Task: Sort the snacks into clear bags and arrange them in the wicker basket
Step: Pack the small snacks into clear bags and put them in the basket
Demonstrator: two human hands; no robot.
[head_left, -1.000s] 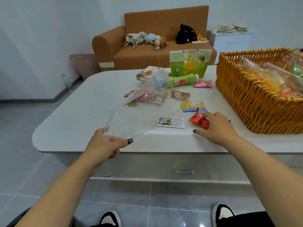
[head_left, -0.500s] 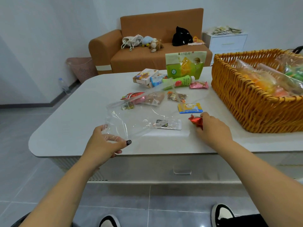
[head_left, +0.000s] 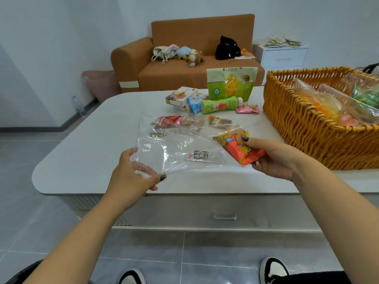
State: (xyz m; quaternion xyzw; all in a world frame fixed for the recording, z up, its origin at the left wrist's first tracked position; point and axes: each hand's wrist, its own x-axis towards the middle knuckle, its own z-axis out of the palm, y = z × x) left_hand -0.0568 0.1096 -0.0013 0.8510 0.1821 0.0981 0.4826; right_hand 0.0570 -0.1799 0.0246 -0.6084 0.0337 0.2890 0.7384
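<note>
The red-and-orange snack packet (head_left: pixel 239 149) is held above the near edge of the bench (head_left: pixel 86 152), at the right-hand edge of the clear bag (head_left: pixel 174 144). The right hand (head_left: pixel 272 158) pinches it, thumb on top and fingers curled beneath. The left hand (head_left: pixel 133 177) pinches the bag's near corner at 7 o'clock from the packet, fingers closed on the film; the bag lies slack over the loose snacks.

Step in hand, as judged: insert the packet into the bag. Whether the mouth is open cannot be told. Spread the opening with the left fingers first, lead with the packet's narrow end, and release only when it sits fully inside.

The wicker basket (head_left: pixel 303 128), already holding filled bags, stands at 2 o'clock. A green bottle (head_left: pixel 220 104) and a green pouch (head_left: pixel 230 84) lie at 12 o'clock
</note>
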